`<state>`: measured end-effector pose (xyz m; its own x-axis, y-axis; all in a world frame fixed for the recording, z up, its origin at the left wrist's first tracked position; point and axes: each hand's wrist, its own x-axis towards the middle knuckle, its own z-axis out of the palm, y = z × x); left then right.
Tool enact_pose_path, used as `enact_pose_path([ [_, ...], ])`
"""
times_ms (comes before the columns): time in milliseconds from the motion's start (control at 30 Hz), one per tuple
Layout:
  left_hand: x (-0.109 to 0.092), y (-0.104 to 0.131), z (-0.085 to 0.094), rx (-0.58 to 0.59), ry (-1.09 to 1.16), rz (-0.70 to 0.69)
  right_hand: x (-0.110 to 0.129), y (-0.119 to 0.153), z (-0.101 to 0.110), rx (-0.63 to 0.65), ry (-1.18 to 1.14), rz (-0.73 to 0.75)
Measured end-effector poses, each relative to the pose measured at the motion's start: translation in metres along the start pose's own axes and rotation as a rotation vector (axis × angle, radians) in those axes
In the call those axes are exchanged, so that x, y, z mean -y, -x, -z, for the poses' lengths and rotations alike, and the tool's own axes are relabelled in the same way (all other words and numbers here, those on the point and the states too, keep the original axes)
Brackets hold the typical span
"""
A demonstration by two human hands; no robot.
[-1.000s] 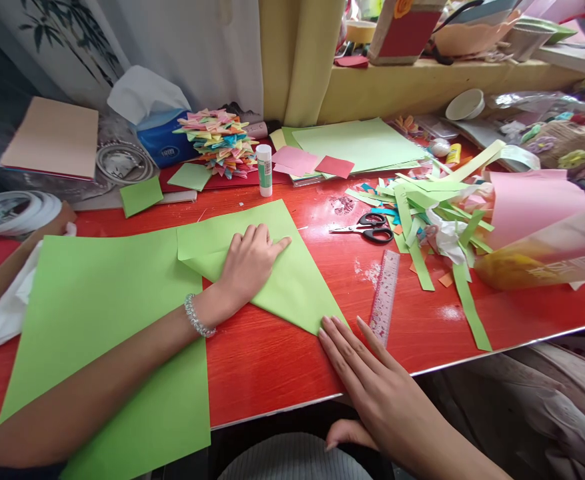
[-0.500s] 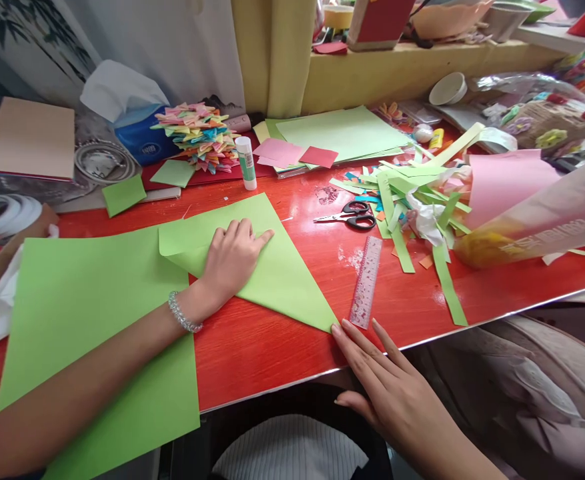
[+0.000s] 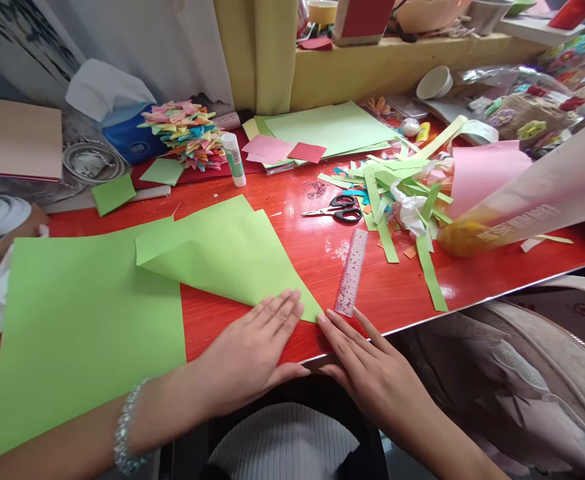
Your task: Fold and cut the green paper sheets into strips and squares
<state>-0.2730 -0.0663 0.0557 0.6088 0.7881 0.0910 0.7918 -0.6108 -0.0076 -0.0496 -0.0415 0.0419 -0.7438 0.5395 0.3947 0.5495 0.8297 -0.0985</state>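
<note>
A green sheet of paper (image 3: 222, 257) lies folded over on itself on the red table, its upper layer lifting and curling at the left end. My left hand (image 3: 259, 343), with a beaded bracelet on the wrist, rests flat on the lower fold near the right corner, fingers straight and together. At that pointed corner, the fingertips of my right hand (image 3: 367, 353) touch the paper, fingers spread. A larger green sheet (image 3: 87, 320) lies flat at the left, partly beneath the folded one and my left forearm. Just beyond my right fingers is a pink clear ruler (image 3: 351, 273).
Black-handled scissors (image 3: 345, 209) lie beside a heap of green paper strips (image 3: 385, 183). A glue stick (image 3: 233, 160) stands near a stack of colourful folded paper pieces (image 3: 187, 137). A translucent bag (image 3: 527, 200) is at the right, above the table's front edge (image 3: 422, 320).
My left hand has slid from the middle of the folded sheet down to its lower right edge. The upper layer has sprung up and shifted. My right hand stays at the corner.
</note>
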Motion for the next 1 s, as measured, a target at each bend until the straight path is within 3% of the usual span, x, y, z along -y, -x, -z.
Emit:
enact_pose_path([
  [267, 0.089, 0.066, 0.0, 0.193, -0.07, 0.471, 0.005, 0.002, -0.002, -0.032, 0.024, -0.005],
  [367, 0.117, 0.086, -0.001, 0.214, -0.097, 0.566, 0.007, 0.004, -0.003, -0.036, 0.031, -0.014],
  [467, 0.131, 0.094, -0.002, 0.22, -0.104, 0.631, 0.007, 0.004, -0.003, -0.028, 0.03, -0.012],
  [733, 0.126, 0.091, -0.003, 0.176, -0.154, 0.698, 0.006, 0.005, -0.004, -0.042, 0.021, 0.005],
  [867, 0.101, 0.077, 0.0, 0.113, -0.129, 0.471, 0.007, 0.006, -0.007, -0.066, 0.036, 0.026],
  [1000, 0.061, 0.055, 0.002, 0.153, -0.069, 0.23, 0.009, 0.005, -0.011, -0.112, 0.057, 0.048],
])
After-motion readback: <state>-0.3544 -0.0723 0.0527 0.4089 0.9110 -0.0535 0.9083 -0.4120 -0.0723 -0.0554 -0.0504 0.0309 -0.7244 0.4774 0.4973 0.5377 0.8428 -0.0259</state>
